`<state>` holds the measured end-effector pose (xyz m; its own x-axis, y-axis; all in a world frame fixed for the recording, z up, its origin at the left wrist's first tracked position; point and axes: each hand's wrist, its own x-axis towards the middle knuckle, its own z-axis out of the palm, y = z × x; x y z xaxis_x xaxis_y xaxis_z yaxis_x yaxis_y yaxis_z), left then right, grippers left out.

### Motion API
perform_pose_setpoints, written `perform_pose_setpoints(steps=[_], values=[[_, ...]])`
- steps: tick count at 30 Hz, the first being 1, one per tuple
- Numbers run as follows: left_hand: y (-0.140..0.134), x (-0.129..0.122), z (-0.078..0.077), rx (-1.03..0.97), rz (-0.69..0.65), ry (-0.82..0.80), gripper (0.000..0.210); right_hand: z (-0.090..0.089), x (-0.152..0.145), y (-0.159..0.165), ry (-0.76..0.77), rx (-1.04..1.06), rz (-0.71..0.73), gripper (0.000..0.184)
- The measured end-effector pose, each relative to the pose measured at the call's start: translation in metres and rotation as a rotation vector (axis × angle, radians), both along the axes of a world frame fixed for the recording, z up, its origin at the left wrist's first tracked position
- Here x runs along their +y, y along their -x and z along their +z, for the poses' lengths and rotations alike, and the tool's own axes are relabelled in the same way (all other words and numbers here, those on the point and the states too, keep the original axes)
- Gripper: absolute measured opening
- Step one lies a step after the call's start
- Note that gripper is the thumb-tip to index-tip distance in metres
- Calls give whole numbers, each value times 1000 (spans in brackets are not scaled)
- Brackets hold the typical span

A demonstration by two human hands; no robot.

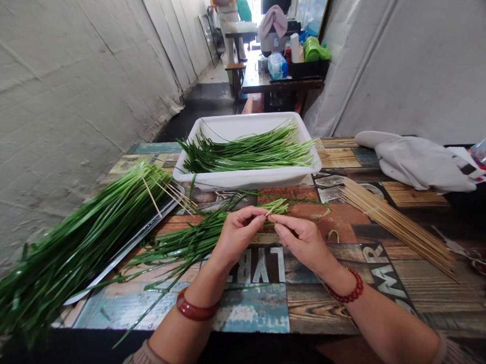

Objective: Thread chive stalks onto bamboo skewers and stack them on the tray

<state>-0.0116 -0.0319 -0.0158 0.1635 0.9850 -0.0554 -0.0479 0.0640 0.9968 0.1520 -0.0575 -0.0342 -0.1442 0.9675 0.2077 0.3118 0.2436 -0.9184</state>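
Note:
My left hand (242, 231) and my right hand (304, 238) meet fingertip to fingertip above the table, both pinched closed. A small pale stalk end shows at the left fingertips, too small to make out. From under my right palm a thin bamboo skewer (322, 283) runs back below the wrist. Just behind and left of my hands lies a loose pile of green chives (189, 235). A larger heap of chives (87, 223) rests on a metal-edged tray (128, 245) at the left, with several skewers (179, 198) across its cut ends.
A white plastic tub (246, 176) of chives stands at the back of the patterned table (256, 310). To the right lie a bundle of bamboo skewers (398, 223) and a grey-white cloth item (419, 161). Farther off, a person (228, 21) stands beyond a second table (258, 83).

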Motion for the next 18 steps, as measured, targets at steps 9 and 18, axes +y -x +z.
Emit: perform_pose_setpoints(steps=[9,18], values=[[0,0,0,26,-7,-17,15,0,0,0,7,19,5,34],[0,0,0,14,4,-8,14,3,0,0,-1,-10,10,34]])
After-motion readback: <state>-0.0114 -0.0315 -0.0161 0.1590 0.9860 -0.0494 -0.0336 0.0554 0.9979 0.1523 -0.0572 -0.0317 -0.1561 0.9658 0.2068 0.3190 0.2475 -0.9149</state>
